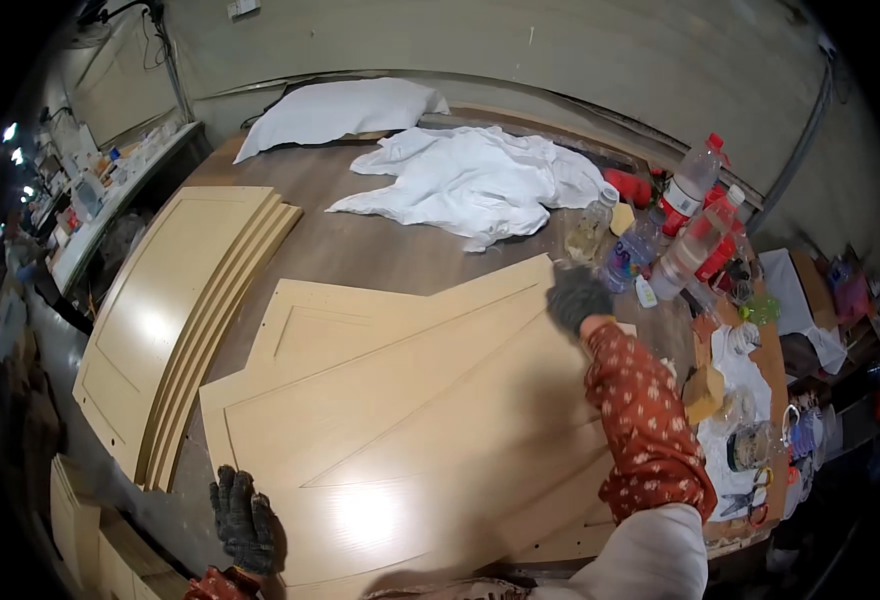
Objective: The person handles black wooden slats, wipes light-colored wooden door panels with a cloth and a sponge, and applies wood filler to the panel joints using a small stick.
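Note:
In front of me a large cream door panel (400, 420) with grooved frame lines lies slantwise on the brown table (310, 240). Part of another cream panel (330, 310) shows under its far edge. My left hand (245, 520), in a dark grey glove, rests by the near left edge of the top panel with its fingers stretched out. At the far right corner of that panel is my right hand (578, 298), gloved alike, its fingers curled at the corner. The forearm in a red patterned sleeve reaches over the panel's right side and hides part of it.
Left stands a stack of cream panels (175, 320). White cloths (480, 180) lie at the back. Beyond my right hand are plastic bottles (690, 185), a small white dropper bottle (645, 291), a yellow sponge (703, 393) and scissors (745, 497). More panels (85, 510) stand lower left.

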`<state>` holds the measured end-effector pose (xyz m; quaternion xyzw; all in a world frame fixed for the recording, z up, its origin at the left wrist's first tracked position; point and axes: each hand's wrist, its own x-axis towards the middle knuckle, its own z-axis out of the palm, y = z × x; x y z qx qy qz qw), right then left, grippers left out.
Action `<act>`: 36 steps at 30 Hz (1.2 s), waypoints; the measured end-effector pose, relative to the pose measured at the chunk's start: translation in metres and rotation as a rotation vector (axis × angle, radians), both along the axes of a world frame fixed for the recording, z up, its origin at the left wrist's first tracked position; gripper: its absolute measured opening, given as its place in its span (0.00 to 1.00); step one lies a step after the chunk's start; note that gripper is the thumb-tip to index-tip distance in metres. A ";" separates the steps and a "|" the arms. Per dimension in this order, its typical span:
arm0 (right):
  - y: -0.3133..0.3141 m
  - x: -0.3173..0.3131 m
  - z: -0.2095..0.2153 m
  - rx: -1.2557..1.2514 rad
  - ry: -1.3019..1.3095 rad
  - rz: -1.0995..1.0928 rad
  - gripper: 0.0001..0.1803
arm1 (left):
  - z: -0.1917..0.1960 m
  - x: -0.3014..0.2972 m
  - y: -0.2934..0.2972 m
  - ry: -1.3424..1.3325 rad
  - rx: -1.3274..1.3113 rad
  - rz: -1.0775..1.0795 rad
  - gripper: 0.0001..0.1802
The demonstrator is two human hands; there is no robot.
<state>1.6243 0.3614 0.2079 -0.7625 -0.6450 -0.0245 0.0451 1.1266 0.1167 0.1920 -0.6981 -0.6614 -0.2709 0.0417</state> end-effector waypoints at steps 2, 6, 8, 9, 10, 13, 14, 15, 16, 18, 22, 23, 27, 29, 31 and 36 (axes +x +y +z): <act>0.022 0.042 -0.011 -0.050 0.051 -0.084 0.18 | -0.008 -0.006 0.003 0.022 -0.002 -0.034 0.17; -0.004 0.025 0.020 -0.150 0.106 -0.110 0.21 | -0.003 -0.008 0.003 0.070 -0.072 -0.002 0.17; -0.013 0.027 0.013 -0.096 0.159 -0.120 0.21 | -0.008 -0.015 0.001 0.055 -0.090 -0.016 0.17; -0.017 0.023 0.008 0.008 0.148 -0.018 0.21 | -0.007 -0.016 0.001 0.049 -0.113 -0.025 0.19; -0.019 0.019 0.006 0.111 0.138 0.083 0.20 | -0.007 -0.013 0.003 0.049 -0.113 -0.032 0.19; -0.015 0.037 0.012 -0.144 0.070 -0.091 0.22 | -0.004 -0.006 0.004 0.057 -0.036 -0.041 0.16; -0.017 0.044 0.014 -0.180 0.061 -0.145 0.23 | -0.005 -0.005 0.006 0.064 -0.035 -0.047 0.16; -0.024 0.052 0.017 -0.246 0.081 -0.129 0.25 | -0.006 -0.004 0.007 0.129 -0.058 -0.019 0.19; -0.037 0.058 0.016 -0.242 0.084 -0.136 0.25 | -0.005 -0.002 0.008 0.192 -0.078 0.010 0.23; -0.081 0.063 0.006 0.055 0.012 -0.025 0.27 | 0.011 0.005 0.028 0.285 -0.088 -0.078 0.25; -0.170 0.048 0.009 0.258 -0.105 0.231 0.23 | 0.028 0.045 0.107 0.146 0.012 -0.435 0.25; -0.190 0.040 0.008 0.255 -0.104 0.221 0.23 | 0.030 0.056 0.132 0.191 -0.036 -0.513 0.25; -0.252 0.017 0.011 0.405 0.167 -0.065 0.23 | 0.002 0.128 0.212 0.112 0.006 -0.526 0.24; -0.277 0.004 0.015 0.397 0.191 -0.149 0.22 | 0.002 0.166 0.224 0.090 -0.040 -0.460 0.25; -0.298 -0.004 0.023 0.374 0.221 -0.190 0.23 | -0.009 0.185 0.234 0.160 -0.021 -0.419 0.25; -0.326 0.003 -0.005 0.449 0.369 -0.311 0.27 | -0.006 0.198 0.219 0.165 -0.139 -0.396 0.27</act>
